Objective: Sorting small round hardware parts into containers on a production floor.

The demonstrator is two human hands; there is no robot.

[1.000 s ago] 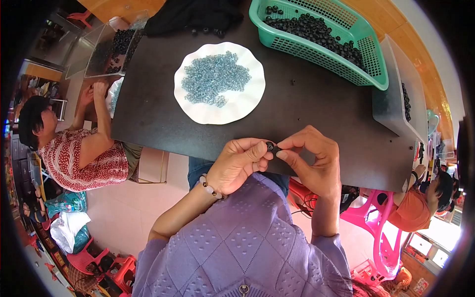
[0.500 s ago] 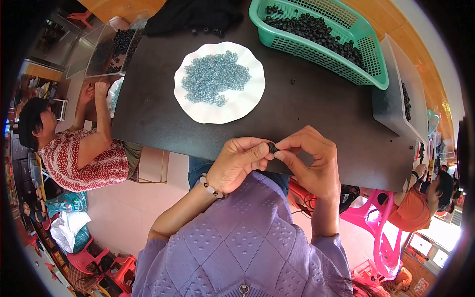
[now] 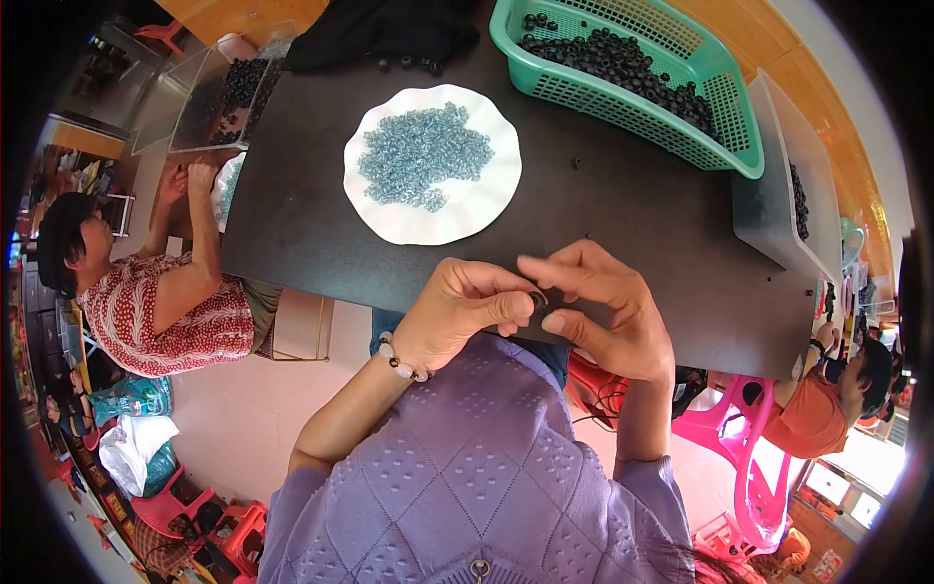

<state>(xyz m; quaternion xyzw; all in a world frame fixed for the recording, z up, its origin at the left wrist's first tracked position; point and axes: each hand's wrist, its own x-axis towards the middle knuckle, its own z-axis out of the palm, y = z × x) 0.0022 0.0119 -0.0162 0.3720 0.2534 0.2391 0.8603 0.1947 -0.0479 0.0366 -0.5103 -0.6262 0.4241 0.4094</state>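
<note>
Right thumb and forefinger have parted since half a second ago, when they pinched at the small black piece [image 3: 538, 300]; now they spread wide, the forefinger reaching above it and the thumb just below. Meanwhile the left wrist has lifted slightly, carrying its beaded bracelet [image 3: 404, 370] with it.

The left hand [image 3: 462, 316] keeps its thumb and forefinger clamped on the black piece, which sits at their tips, between the two hands and partly hidden by the left thumb. The right hand [image 3: 621, 316] holds nothing that shows; whether its thumb brushes the piece, I cannot tell. Both hands are near each other, over the near edge of the dark table [image 3: 311, 214].

Beyond the left hand is a white plate [image 3: 501, 190] with a wavy rim, bearing a heap of clear bluish beads [image 3: 418, 156]. Farther out past it lies a black cloth [image 3: 379, 34], a few loose black beads [image 3: 435, 68] at its edge. Beyond the right hand stands a green basket [image 3: 632, 119] of dark beads [image 3: 623, 63], with a clear bin [image 3: 773, 214] to its right. Well left of the hands, a co-worker [image 3: 170, 316] sits in a red patterned top.
</note>
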